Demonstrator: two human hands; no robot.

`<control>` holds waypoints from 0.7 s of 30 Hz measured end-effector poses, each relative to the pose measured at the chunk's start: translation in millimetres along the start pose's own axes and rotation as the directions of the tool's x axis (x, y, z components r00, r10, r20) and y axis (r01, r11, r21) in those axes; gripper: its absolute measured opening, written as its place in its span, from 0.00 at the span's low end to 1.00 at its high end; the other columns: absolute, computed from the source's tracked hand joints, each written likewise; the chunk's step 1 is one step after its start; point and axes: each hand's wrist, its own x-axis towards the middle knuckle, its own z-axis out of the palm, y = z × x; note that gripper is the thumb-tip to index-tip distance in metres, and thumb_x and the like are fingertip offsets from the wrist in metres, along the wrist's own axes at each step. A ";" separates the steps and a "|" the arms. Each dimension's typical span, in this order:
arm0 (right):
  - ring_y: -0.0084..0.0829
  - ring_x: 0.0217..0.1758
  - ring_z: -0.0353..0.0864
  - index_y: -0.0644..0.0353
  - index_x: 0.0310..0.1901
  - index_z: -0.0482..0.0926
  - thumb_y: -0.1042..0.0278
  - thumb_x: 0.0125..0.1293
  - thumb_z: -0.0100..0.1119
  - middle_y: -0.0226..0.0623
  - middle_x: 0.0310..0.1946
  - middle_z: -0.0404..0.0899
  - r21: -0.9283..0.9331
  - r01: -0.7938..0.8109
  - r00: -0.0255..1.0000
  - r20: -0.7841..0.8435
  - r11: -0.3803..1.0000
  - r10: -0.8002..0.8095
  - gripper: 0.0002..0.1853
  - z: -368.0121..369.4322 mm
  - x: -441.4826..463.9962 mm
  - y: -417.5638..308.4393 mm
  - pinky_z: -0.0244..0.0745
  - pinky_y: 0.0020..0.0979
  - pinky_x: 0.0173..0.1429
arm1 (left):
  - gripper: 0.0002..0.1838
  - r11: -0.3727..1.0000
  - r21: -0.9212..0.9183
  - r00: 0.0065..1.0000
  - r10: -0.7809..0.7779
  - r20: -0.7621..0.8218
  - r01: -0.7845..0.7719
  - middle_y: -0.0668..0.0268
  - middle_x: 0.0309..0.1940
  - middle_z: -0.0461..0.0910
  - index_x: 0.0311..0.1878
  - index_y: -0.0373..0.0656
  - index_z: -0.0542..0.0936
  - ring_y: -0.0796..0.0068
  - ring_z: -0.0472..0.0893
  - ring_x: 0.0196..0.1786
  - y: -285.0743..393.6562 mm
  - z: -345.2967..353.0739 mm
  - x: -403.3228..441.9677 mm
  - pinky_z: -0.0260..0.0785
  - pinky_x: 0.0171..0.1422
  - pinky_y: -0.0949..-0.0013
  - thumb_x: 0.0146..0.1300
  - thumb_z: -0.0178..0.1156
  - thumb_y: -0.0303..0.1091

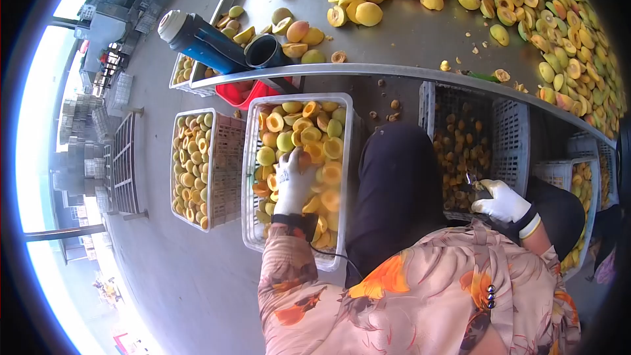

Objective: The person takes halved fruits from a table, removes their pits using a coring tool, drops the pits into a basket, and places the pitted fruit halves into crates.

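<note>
– So, left hand (pixel 294 181) where?
– Inside white crate (pixel 247 177), left of the dark-trousered knees (pixel 401 164). In a white glove, fingers down among fruit halves (pixel 275 122), over an orange piece. Clamped or merely touching: cannot tell, fingertips partly hidden.
– And right hand (pixel 503 202)?
– Gloved too, well apart, at the near edge of grey crate (pixel 511 138). Fingers closed together on small metal tool (pixel 470 179); exact shape unclear, partly covered by the hand.
– Contents of grey crate?
– Small brownish-orange pieces (pixel 460 138), in shadow, partly under the table.
– Fruit elsewhere?
– Yes. On metal table (pixel 407 39), far side: loose yellow, green and reddish fruit (pixel 570 59), whole and cut, heaped thickest at right. More in side crate (pixel 227 158), left of the white one, and in right crate (pixel 553 172), beyond the right knee.
– Other items?
– At the table's left end, blue flask (pixel 209 43) just beside dark cup (pixel 264 51). Below the table edge, red tub (pixel 240 97), near the white crate's far end.
</note>
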 end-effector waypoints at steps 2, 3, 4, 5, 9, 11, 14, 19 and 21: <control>0.23 0.36 0.76 0.70 0.50 0.81 0.65 0.58 0.69 0.34 0.33 0.81 0.031 -0.014 1.000 0.005 0.999 0.014 0.21 1.3 4.0 -2.9 0.75 0.30 0.43 | 0.32 0.998 0.055 1.000 0.005 0.026 -0.007 0.59 0.57 0.78 0.56 0.50 0.82 0.47 0.74 0.61 11.0 -10.8 -26.7 0.72 0.63 0.49 0.44 0.79 0.43; 0.24 0.37 0.77 0.70 0.50 0.81 0.66 0.58 0.69 0.35 0.34 0.82 0.033 0.012 1.000 0.001 0.999 -0.012 0.21 3.9 7.7 -1.8 0.75 0.31 0.44 | 0.26 0.995 0.081 0.998 0.057 -0.006 -0.056 0.59 0.54 0.78 0.54 0.50 0.82 0.44 0.76 0.59 19.8 -9.2 -40.4 0.73 0.62 0.48 0.50 0.75 0.38; 0.25 0.37 0.77 0.71 0.50 0.81 0.66 0.58 0.68 0.36 0.34 0.83 0.037 0.037 0.999 -0.004 0.999 -0.037 0.21 7.7 11.1 0.5 0.76 0.31 0.45 | 0.33 1.000 0.025 0.999 -0.003 0.036 0.002 0.54 0.58 0.76 0.61 0.48 0.79 0.43 0.76 0.61 2.2 10.5 -58.6 0.73 0.64 0.48 0.48 0.78 0.38; 0.30 0.41 0.80 0.71 0.53 0.80 0.65 0.58 0.68 0.41 0.38 0.84 -0.037 0.077 0.997 0.006 0.996 -0.077 0.24 10.1 14.9 4.1 0.77 0.33 0.48 | 0.41 0.998 -0.031 0.995 -0.054 0.081 0.057 0.48 0.61 0.75 0.67 0.47 0.76 0.42 0.76 0.63 -16.5 32.1 -73.2 0.73 0.66 0.49 0.47 0.81 0.37; 0.45 0.57 0.84 0.71 0.61 0.78 0.63 0.60 0.68 0.57 0.53 0.85 -0.207 0.137 0.990 -0.001 0.969 -0.140 0.29 7.6 25.7 26.9 0.75 0.37 0.63 | 0.42 0.989 -0.044 0.988 -0.142 -0.053 0.140 0.50 0.58 0.76 0.68 0.48 0.78 0.44 0.77 0.60 -28.9 65.2 -83.4 0.73 0.65 0.50 0.46 0.80 0.39; 0.45 0.56 0.85 0.71 0.61 0.78 0.63 0.60 0.67 0.56 0.53 0.85 -0.200 0.085 0.996 0.019 0.976 -0.083 0.29 8.2 24.0 18.2 0.76 0.37 0.63 | 0.32 0.994 0.043 0.993 -0.098 -0.060 0.101 0.49 0.53 0.77 0.66 0.50 0.80 0.43 0.78 0.55 -26.9 59.5 -67.7 0.74 0.62 0.48 0.55 0.70 0.36; 0.47 0.60 0.83 0.71 0.61 0.78 0.64 0.59 0.66 0.57 0.55 0.84 -0.164 0.130 0.991 0.001 0.978 -0.132 0.29 10.7 25.3 18.5 0.74 0.37 0.66 | 0.36 0.974 0.128 0.983 -0.186 0.001 0.184 0.48 0.55 0.76 0.71 0.48 0.76 0.42 0.76 0.57 -10.2 63.4 -64.0 0.73 0.63 0.48 0.55 0.69 0.37; 0.53 0.62 0.81 0.72 0.59 0.79 0.60 0.59 0.65 0.60 0.56 0.83 -0.213 0.225 0.972 -0.014 0.951 -0.233 0.29 16.9 44.4 53.3 0.73 0.39 0.68 | 0.41 0.948 0.134 0.933 -0.309 0.183 0.288 0.45 0.64 0.73 0.74 0.45 0.72 0.40 0.74 0.66 -0.7 47.8 -52.3 0.71 0.69 0.50 0.55 0.72 0.41; 0.54 0.62 0.81 0.72 0.58 0.79 0.59 0.59 0.65 0.61 0.56 0.82 -0.248 0.181 0.981 -0.028 0.952 -0.194 0.29 15.1 44.3 56.9 0.73 0.40 0.67 | 0.42 0.942 0.118 0.893 -0.335 0.300 0.314 0.44 0.66 0.72 0.74 0.44 0.72 0.41 0.74 0.68 21.8 17.6 -37.0 0.70 0.70 0.51 0.55 0.73 0.42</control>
